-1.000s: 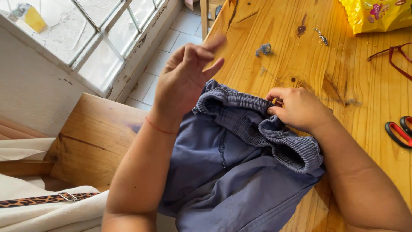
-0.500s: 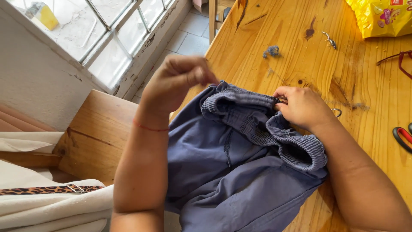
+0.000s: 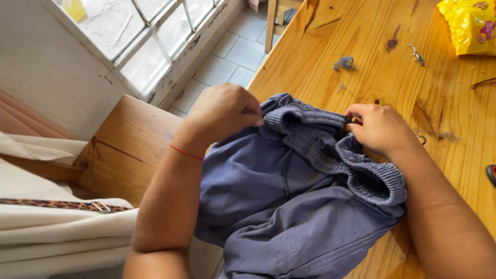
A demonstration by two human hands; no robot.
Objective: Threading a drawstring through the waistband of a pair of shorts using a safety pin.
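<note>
Blue-grey cotton trousers with a ribbed elastic waistband (image 3: 305, 196) lie at the near edge of the varnished wooden bench (image 3: 361, 46), with part of the cloth hanging over the edge toward me. I see my left hand (image 3: 225, 111) clenched, its fingertips pinching the left end of the waistband, and a thin red thread bracelet (image 3: 186, 152) sits on that wrist. My right hand (image 3: 380, 129) is closed on the other side of the waistband, the fingers curled into the gathered fabric; what exactly they pinch there I cannot tell. Between the two hands the waistband is bunched and folded. On the bench, beyond the trousers, there is a small ball of grey-blue lint (image 3: 344, 63), and further to the right a small dark scrap (image 3: 416, 53). A yellow plastic bag (image 3: 467, 26) lies in the far right corner. Just beside my right wrist a small metal ring (image 3: 421, 139) rests on the wood. To the left, lower than the bench, I see a wooden box (image 3: 124, 150), cream folded cloth with a leopard-pattern strap (image 3: 57, 227), and a white-framed window (image 3: 155, 36) above a tiled floor (image 3: 232, 57).
</note>
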